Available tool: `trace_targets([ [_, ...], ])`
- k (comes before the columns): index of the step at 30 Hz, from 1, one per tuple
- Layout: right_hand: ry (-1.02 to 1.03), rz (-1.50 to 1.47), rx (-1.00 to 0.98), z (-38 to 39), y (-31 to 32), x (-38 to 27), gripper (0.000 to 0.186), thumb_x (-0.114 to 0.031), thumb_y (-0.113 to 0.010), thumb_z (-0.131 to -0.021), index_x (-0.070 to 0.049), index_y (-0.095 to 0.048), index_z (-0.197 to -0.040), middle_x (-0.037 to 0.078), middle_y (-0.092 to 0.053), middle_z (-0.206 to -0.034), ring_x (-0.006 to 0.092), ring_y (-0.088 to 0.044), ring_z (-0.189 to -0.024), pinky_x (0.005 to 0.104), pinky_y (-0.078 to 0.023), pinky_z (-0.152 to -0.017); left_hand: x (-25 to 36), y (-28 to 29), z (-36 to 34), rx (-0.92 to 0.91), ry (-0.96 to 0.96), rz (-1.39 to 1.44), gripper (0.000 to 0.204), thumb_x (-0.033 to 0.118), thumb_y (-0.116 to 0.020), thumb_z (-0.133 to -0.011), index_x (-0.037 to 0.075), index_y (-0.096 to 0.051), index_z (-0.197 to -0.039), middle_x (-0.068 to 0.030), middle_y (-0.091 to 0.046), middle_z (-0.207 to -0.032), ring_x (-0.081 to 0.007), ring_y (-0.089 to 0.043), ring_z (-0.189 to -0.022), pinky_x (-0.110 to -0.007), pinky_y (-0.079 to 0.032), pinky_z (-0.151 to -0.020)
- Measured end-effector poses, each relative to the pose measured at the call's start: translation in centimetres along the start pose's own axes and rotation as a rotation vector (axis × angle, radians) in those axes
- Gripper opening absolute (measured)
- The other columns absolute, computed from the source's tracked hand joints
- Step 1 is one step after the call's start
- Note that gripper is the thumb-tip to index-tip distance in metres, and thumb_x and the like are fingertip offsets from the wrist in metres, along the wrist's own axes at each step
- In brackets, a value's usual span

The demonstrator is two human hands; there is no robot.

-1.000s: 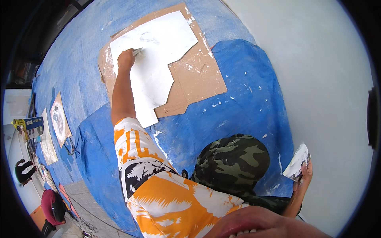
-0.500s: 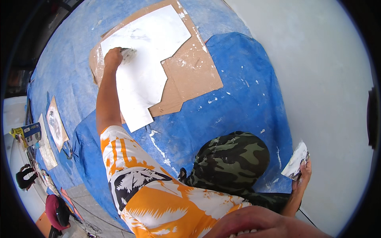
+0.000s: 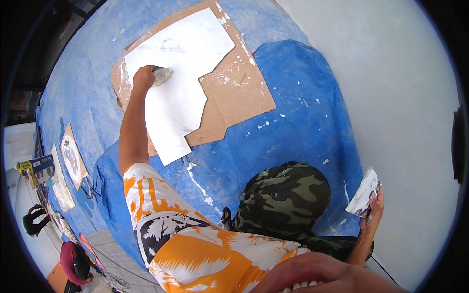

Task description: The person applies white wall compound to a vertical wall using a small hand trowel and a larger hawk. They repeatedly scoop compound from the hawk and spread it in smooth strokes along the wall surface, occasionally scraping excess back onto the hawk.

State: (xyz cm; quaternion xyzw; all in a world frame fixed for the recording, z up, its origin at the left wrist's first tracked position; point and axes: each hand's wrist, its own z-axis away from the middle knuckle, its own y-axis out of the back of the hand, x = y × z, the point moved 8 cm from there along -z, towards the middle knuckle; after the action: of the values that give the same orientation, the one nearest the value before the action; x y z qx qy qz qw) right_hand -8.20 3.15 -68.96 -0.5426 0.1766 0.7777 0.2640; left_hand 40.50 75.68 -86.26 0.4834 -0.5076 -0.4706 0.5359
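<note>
The person's left arm [image 3: 133, 128] was extended toward the far left, left hand [image 3: 143, 78] clenched; the right hand [image 3: 374, 209], near right, was curled above a slanting forearm [image 3: 363, 248].

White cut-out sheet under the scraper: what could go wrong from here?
The scraper in the left hand might scratch the white sheet or leave smudges like the grey marks on it. The sheet's narrow end juts past the cardboard, so it could get bent. The white-smeared plate in the right hand might drip onto the blue tarp.
</note>
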Motion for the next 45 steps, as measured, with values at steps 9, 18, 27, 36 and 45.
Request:
trace_targets([
  [9,-0.007,-0.029,0.036,0.9,0.8,0.6,0.057,-0.012,-0.065,-0.093,0.005,-0.041,-0.141,0.014,-0.059,-0.129,0.0218,-0.061,-0.113,0.0339,-0.050,-0.098,6.9,-3.1,10.8,0.238,0.041,-0.053,0.038,-0.002,-0.052,-0.083,0.004,-0.063,-0.118,-0.0187,-0.069,-0.112,-0.0342,-0.067,-0.103,-0.043,-0.055,-0.086],
  [18,-0.027,-0.041,0.013,0.7,0.6,1.3,0.058,-0.013,-0.066,-0.092,0.004,-0.040,-0.142,0.013,-0.059,-0.128,0.0220,-0.061,-0.113,0.0350,-0.049,-0.098,6.8,-3.5,8.1,0.153,-0.056,-0.027,0.035,0.003,-0.051,-0.082,0.012,-0.070,-0.110,-0.0202,-0.071,-0.091,-0.0377,-0.070,-0.083,-0.047,-0.055,-0.077],
  [27,0.037,-0.516,-0.220,-5.1,-6.2,-0.8,0.054,-0.005,-0.052,-0.093,0.003,-0.038,-0.144,0.016,-0.054,-0.137,0.0272,-0.055,-0.125,0.0403,-0.044,-0.107,5.6,4.9,15.9,0.210,0.048,0.339,0.028,0.005,-0.056,-0.087,0.009,-0.073,-0.109,-0.0222,-0.071,-0.090,-0.0346,-0.070,-0.081,-0.042,-0.053,-0.074],
  [36,-0.281,-0.698,-0.356,-5.5,-26.2,2.3,0.027,-0.004,-0.053,-0.086,-0.002,-0.056,-0.112,0.011,-0.065,-0.104,0.0247,-0.066,-0.095,0.0420,-0.055,-0.088,31.4,14.3,28.6,0.505,-0.511,1.982,0.038,0.012,-0.055,-0.100,-0.011,-0.051,-0.130,-0.0157,-0.061,-0.125,-0.0251,-0.057,-0.116,-0.039,-0.043,-0.104],
  [45,-0.100,-0.833,-0.450,-3.7,-17.2,-1.8,0.026,-0.011,-0.058,-0.093,0.002,-0.060,-0.115,0.013,-0.067,-0.108,0.0257,-0.067,-0.098,0.0424,-0.054,-0.089,44.2,19.9,34.8,0.365,-1.224,1.165,0.051,-0.015,-0.054,-0.075,0.004,-0.068,-0.120,-0.0198,-0.067,-0.122,-0.0367,-0.061,-0.121,-0.048,-0.043,-0.106],
])
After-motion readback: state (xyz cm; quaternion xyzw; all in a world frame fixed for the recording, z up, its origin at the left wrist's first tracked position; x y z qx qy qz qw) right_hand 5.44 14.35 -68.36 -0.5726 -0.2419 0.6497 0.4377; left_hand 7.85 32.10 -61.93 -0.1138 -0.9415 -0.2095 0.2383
